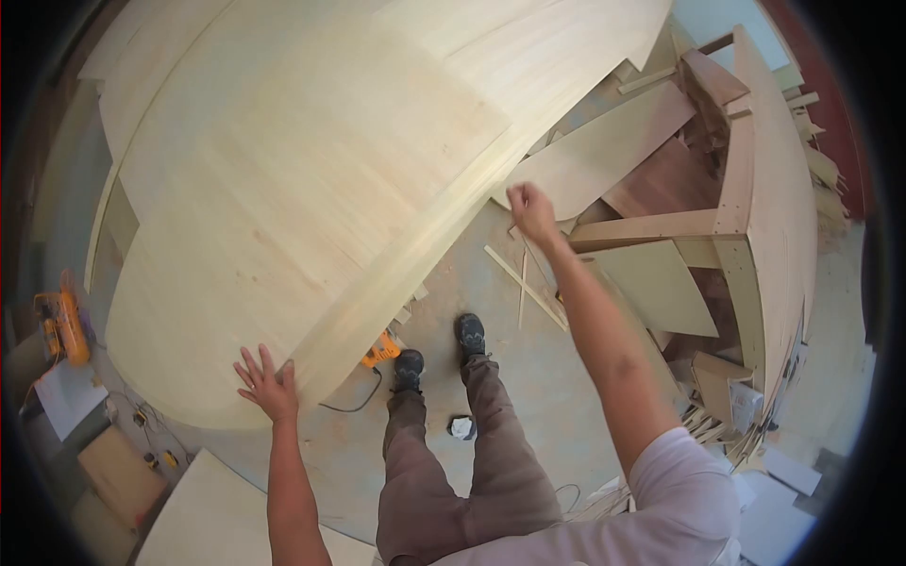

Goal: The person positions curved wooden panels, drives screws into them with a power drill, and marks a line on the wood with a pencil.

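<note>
A large pale plywood sheet (283, 208) with a rounded near end fills the upper left of the head view. Flat on it, close to its near edge, my left hand (271, 385) rests with the fingers spread. Along the right side of the sheet runs a long pale band of wood (401, 259). My right hand (531, 209) is curled closed just off that side, farther up. What its fingers hold, if anything, is hidden.
To the right stands a wooden frame (731, 203) with plywood offcuts (651, 274) in and around it. Thin wood strips (528, 283) lie on the floor. An orange power tool (381, 349) with a cord is by my feet; another orange tool (63, 321) lies far left.
</note>
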Action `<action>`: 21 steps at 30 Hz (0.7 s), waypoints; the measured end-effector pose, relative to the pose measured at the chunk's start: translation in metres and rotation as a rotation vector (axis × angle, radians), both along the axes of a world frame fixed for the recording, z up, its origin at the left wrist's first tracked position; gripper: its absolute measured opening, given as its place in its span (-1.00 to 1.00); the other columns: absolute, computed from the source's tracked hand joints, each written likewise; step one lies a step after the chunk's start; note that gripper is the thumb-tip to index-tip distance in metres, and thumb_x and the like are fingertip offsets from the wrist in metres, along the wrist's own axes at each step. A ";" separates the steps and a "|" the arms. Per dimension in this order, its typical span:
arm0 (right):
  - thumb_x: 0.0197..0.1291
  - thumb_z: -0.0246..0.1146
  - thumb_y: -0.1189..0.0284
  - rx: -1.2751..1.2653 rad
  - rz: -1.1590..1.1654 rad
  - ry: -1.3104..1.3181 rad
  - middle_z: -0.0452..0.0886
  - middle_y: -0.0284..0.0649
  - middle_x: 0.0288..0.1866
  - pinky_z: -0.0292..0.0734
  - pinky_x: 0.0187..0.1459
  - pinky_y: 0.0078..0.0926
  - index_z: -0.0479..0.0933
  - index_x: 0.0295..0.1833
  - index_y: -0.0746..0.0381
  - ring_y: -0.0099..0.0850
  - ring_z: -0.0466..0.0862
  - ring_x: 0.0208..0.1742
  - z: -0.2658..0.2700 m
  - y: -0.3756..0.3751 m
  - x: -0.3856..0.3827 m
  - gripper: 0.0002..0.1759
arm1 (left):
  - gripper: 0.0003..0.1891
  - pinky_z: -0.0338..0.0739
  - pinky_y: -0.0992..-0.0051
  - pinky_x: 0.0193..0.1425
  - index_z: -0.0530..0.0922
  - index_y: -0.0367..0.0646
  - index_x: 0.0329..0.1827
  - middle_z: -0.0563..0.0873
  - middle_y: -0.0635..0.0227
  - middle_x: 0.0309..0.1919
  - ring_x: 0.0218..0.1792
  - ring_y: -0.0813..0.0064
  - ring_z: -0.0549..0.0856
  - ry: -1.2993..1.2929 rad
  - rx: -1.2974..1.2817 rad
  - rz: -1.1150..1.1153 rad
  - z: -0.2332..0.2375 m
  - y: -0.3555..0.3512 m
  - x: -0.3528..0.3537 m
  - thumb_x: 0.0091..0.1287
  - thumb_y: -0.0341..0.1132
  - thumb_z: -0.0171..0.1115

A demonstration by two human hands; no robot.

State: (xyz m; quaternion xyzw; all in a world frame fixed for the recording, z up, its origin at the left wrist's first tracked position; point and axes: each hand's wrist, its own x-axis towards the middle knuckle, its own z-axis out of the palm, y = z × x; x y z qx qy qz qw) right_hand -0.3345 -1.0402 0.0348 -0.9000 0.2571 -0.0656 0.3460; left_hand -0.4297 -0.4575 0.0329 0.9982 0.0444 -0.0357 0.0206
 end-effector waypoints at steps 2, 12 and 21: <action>0.27 0.24 0.18 -0.001 -0.023 -0.066 0.64 0.01 -0.41 0.53 -0.24 -0.24 0.53 -0.04 0.31 -0.09 0.67 -0.31 0.006 -0.014 0.039 -0.61 | -0.33 -0.10 -0.54 0.28 0.23 0.32 0.51 -0.02 0.25 0.59 0.56 -0.08 -0.10 -0.036 -0.016 0.058 -0.004 -0.006 -0.007 0.33 0.10 0.16; 0.21 0.27 0.00 0.053 -0.032 0.021 0.66 -0.17 -0.34 0.56 -0.27 -0.40 0.45 0.29 0.24 -0.43 0.65 -0.32 -0.036 -0.072 0.131 -0.32 | -0.12 -0.06 -0.51 0.28 0.22 0.39 0.51 -0.20 -0.24 0.52 0.49 -0.40 -0.19 -0.246 -0.098 0.411 -0.029 -0.046 -0.010 0.09 0.22 0.40; 0.24 0.29 0.09 0.060 0.118 0.000 0.56 -0.33 -0.36 0.42 -0.40 -0.56 0.52 0.07 0.38 -0.59 0.48 -0.41 -0.038 -0.093 0.140 -0.45 | -0.09 -0.13 -0.31 0.45 0.26 0.30 0.49 -0.08 -0.14 0.52 0.50 -0.27 -0.02 -0.289 -0.090 0.385 -0.027 -0.050 -0.009 0.04 0.20 0.44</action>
